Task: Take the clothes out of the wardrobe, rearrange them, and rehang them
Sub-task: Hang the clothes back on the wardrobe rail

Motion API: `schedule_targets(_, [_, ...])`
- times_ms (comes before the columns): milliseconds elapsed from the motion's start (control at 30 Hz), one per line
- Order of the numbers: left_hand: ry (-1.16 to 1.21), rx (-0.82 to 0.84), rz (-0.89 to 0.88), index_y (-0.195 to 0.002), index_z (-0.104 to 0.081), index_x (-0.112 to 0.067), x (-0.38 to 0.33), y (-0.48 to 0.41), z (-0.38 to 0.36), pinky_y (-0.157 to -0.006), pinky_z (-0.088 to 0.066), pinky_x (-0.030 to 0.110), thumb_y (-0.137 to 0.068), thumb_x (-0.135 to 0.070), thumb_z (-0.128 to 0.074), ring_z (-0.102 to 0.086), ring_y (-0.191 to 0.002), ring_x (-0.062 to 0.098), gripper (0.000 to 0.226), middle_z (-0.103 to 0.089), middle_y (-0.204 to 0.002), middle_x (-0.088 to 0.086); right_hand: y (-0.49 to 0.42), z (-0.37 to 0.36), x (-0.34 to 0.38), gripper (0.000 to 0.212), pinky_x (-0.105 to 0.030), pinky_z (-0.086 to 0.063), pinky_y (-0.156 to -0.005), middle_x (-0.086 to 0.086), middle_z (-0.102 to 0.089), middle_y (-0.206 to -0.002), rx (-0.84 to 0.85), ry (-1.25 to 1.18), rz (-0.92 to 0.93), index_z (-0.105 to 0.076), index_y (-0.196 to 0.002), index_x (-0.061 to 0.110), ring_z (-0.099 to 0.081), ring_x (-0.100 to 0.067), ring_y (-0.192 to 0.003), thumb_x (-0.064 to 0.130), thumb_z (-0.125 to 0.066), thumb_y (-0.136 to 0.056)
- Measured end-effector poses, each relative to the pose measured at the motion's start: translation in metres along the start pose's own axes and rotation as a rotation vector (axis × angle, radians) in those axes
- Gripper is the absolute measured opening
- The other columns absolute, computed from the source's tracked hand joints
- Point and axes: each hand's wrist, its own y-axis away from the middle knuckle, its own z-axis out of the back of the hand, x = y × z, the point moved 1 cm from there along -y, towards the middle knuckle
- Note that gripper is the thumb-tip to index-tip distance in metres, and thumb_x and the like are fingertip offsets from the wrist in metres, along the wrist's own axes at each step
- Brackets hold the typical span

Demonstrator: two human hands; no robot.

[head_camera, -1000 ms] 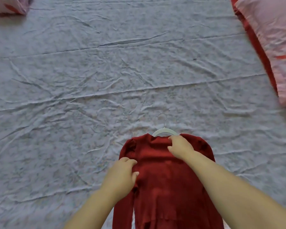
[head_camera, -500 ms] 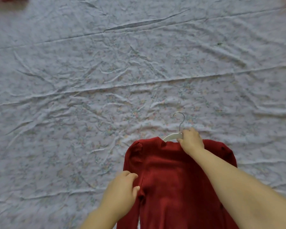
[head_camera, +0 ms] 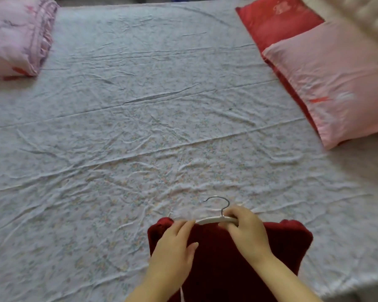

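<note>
A dark red knit top [head_camera: 216, 267] lies flat at the near edge of the bed, neck pointing away from me. A white hanger [head_camera: 214, 219] with a metal hook sticks out of its neckline. My right hand [head_camera: 247, 232] grips the hanger's right arm just below the hook. My left hand [head_camera: 175, 251] rests on the top's left shoulder, fingertips touching the hanger's left end. The lower part of the top runs out of view under my forearms.
The bed sheet [head_camera: 140, 138] is pale, floral and creased. A folded pink quilt [head_camera: 15, 38] sits at the far left corner. A red pillow [head_camera: 277, 22] and a pink pillow [head_camera: 336, 81] lie along the right side. The bed's near edge shows at bottom right.
My left hand moved up from the sleeve to the left shoulder by the hanger. My right hand now grips the hanger, more of which is exposed. The camera has tilted up, showing pillows and quilt.
</note>
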Motion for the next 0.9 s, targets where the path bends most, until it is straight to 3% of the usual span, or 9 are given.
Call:
schedule_targets(167, [0.047, -0.069, -0.367, -0.124, -0.051, -0.027, -0.025, 0.041, 0.021, -0.082, -0.045, 0.021, -0.070, -0.030, -0.074, -0.063, -0.090, 0.008, 0.059, -0.064, -0.108, -0.010, 0.104, 0.023, 0.051, 0.035, -0.014, -0.045, -0.068, 0.014, -0.063, -0.073, -0.221, -0.051, -0.042, -0.056, -0.089, 0.047, -0.059, 0.004, -0.074, 0.023, -0.076, -0.073])
schedule_targets(267, [0.046, -0.049, -0.534, -0.122, -0.048, -0.033, -0.032, 0.083, 0.034, -0.074, -0.052, 0.023, -0.079, -0.039, -0.053, -0.061, -0.079, -0.001, 0.044, -0.069, -0.091, -0.016, 0.175, 0.022, 0.074, 0.034, -0.019, -0.048, -0.072, 0.014, -0.063, -0.073, -0.384, -0.053, -0.099, -0.060, -0.096, 0.044, -0.059, 0.002, -0.074, 0.028, -0.077, -0.071])
schedule_targets(400, [0.127, 0.020, -0.706, -0.118, -0.048, -0.038, -0.043, 0.144, 0.054, -0.051, -0.053, 0.021, -0.082, -0.037, -0.043, -0.065, -0.068, 0.007, 0.037, -0.069, -0.085, -0.011, 0.275, 0.012, 0.103, 0.036, -0.011, -0.045, -0.068, 0.014, -0.062, -0.071, -0.595, -0.065, -0.189, -0.055, -0.093, 0.049, -0.057, 0.006, -0.079, 0.030, -0.077, -0.072])
schedule_targets(500, [0.176, 0.035, -0.870, -0.116, -0.050, -0.038, -0.064, 0.189, 0.061, -0.056, -0.050, 0.021, -0.081, -0.037, -0.045, -0.059, -0.071, 0.001, 0.036, -0.067, -0.082, -0.014, 0.345, 0.009, 0.116, 0.037, -0.016, -0.048, -0.070, 0.013, -0.063, -0.071, -0.750, -0.078, -0.264, -0.062, -0.104, 0.038, -0.060, 0.002, -0.073, 0.027, -0.077, -0.072])
schedule_targets(633, [0.164, 0.113, -1.061, -0.113, -0.054, -0.035, -0.107, 0.255, 0.063, -0.060, -0.041, 0.012, -0.077, -0.036, -0.050, -0.054, -0.083, 0.004, 0.036, -0.069, -0.077, -0.015, 0.443, 0.004, 0.117, 0.038, -0.006, -0.041, -0.062, 0.019, -0.063, -0.078, -1.021, -0.008, -0.357, -0.066, -0.102, 0.028, -0.058, 0.005, -0.072, 0.016, -0.080, -0.069])
schedule_targets(700, [0.185, 0.215, -1.116, -0.110, -0.060, -0.037, -0.130, 0.294, 0.062, -0.063, -0.040, 0.010, -0.078, -0.029, -0.061, -0.056, -0.082, 0.002, 0.033, -0.070, -0.079, -0.014, 0.493, -0.003, 0.113, 0.041, -0.005, -0.041, -0.063, 0.010, -0.063, -0.068, -1.149, 0.008, -0.433, -0.068, -0.101, 0.025, -0.058, 0.003, -0.074, 0.015, -0.083, -0.065])
schedule_targets(800, [0.221, 0.424, -1.243, -0.109, -0.067, -0.035, -0.156, 0.366, 0.052, -0.068, -0.038, 0.004, -0.081, -0.020, -0.068, -0.049, -0.085, -0.013, 0.031, -0.071, -0.082, -0.012, 0.575, -0.025, 0.109, 0.046, -0.003, -0.041, -0.066, 0.015, -0.063, -0.069, -1.299, -0.028, -0.522, -0.067, -0.105, 0.026, -0.059, 0.008, -0.077, 0.019, -0.085, -0.063])
schedule_targets(900, [0.281, 0.530, -1.378, -0.103, -0.069, -0.035, -0.165, 0.452, 0.039, -0.061, -0.035, 0.000, -0.077, -0.021, -0.073, -0.049, -0.098, -0.008, 0.030, -0.072, -0.077, -0.012, 0.667, -0.065, 0.113, 0.050, 0.001, -0.038, -0.067, 0.016, -0.063, -0.074, -1.457, 0.068, -0.633, -0.066, -0.108, 0.027, -0.058, 0.009, -0.081, 0.021, -0.085, -0.063])
